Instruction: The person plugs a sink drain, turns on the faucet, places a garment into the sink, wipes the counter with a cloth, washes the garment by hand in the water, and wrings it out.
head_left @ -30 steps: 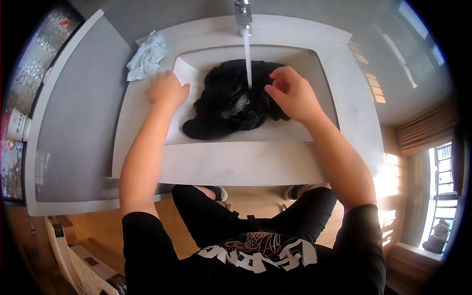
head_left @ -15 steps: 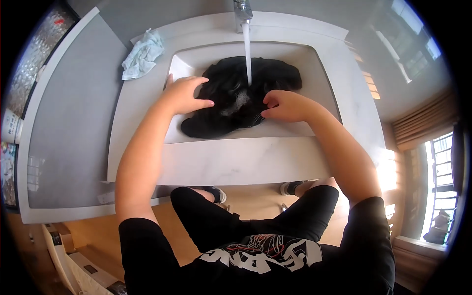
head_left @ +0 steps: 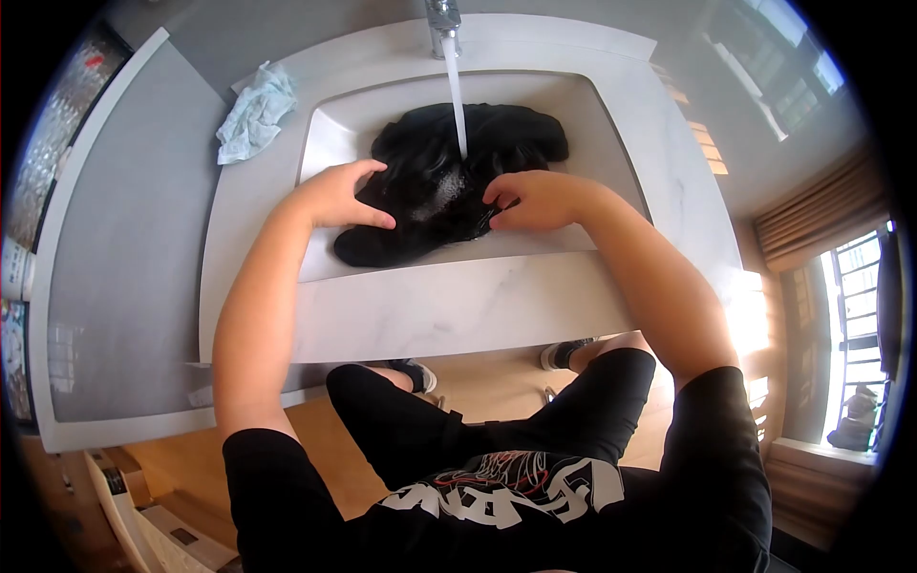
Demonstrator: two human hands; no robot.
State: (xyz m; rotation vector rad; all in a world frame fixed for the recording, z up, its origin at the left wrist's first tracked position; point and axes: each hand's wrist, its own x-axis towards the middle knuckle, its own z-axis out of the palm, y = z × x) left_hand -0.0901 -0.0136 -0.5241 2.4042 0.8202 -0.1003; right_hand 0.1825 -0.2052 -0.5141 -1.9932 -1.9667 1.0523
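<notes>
A soaked black cloth garment (head_left: 411, 239) lies bunched in the white sink basin (head_left: 330, 143), with some suds on its middle. Water runs from the chrome faucet (head_left: 444, 29) onto it. My left hand (head_left: 334, 196) is at the garment's left side, thumb and fingers spread apart around nothing. Over the right front part of the cloth is my right hand (head_left: 540, 201), its fingers loosely curled with a gap to the thumb. Neither hand visibly grips the cloth; whether the fingertips touch it I cannot tell.
A crumpled pale blue cloth (head_left: 258, 110) rests on the counter's back left corner. The marble-look counter (head_left: 458, 306) surrounds the basin. A grey panel (head_left: 124, 239) stands on the left, and a window (head_left: 855, 334) with a brown blind is on the right.
The view has shifted slightly, so the sink appears further left. My left hand has come a little nearer to the front edge. The garment lies much the same, and water keeps running.
</notes>
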